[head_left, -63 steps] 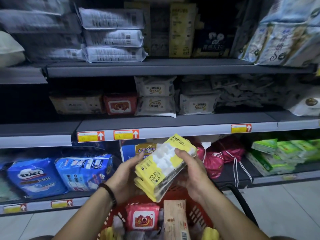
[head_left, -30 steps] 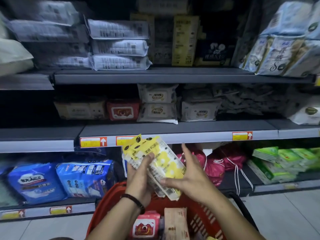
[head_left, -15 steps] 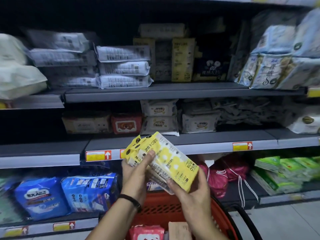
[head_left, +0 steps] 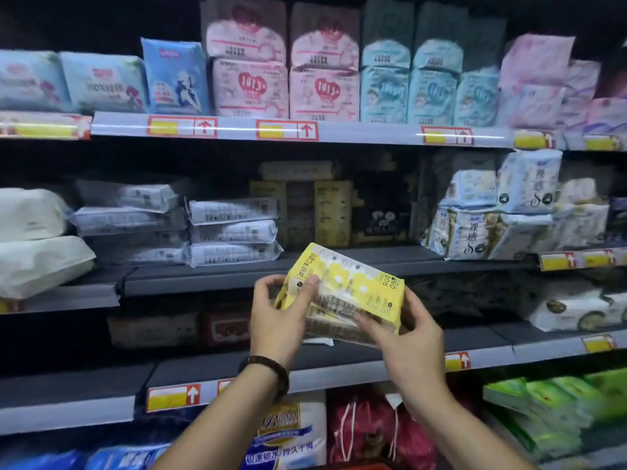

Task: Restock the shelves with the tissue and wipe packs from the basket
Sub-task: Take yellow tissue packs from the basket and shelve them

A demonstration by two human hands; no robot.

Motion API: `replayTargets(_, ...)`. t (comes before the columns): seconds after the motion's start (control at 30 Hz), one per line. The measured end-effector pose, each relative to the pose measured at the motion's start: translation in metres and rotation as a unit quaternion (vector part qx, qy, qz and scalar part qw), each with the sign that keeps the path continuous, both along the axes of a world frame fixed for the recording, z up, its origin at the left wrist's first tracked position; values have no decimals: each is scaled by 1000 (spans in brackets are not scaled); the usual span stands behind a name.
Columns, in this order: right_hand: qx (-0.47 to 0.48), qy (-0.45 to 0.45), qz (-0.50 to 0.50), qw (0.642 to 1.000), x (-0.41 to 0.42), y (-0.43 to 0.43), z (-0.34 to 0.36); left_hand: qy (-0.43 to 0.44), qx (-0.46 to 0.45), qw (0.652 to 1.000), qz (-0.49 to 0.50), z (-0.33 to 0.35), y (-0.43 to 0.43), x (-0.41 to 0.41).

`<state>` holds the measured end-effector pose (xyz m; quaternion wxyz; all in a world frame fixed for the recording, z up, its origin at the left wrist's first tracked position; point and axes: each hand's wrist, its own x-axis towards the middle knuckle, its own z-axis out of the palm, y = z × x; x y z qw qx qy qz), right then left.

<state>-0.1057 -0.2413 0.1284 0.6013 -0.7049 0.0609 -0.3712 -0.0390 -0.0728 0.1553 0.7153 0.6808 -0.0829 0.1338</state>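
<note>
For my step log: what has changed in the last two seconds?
The left hand and right hand lifted the yellow tissue pack up, toward the grey shelf. The right hand opened briefly, then gripped again. The left hand kept its grip; the shelved packs are unchanged.

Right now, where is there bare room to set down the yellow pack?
Bare deck for the yellow pack: the front of the middle shelf, ahead of the boxes, between the white wipe stack and the blue-white packs. The shelf below is bare at its front. The top shelf is packed end to end.
</note>
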Motion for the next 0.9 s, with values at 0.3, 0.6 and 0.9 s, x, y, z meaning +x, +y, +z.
replayTargets(0.3, -66, 25, -30, 997, 74, -32, 97, -168, 235, 957, 18, 69, -16, 57)
replayTargets(0.6, -194, 155, 9, 969, 176, -56, 117, -66, 380, 921, 55, 78, -31, 116)
replayTargets(0.9, -244, 234, -34, 941, 191, -42, 110, -213, 657, 721, 46, 56, -27, 103)
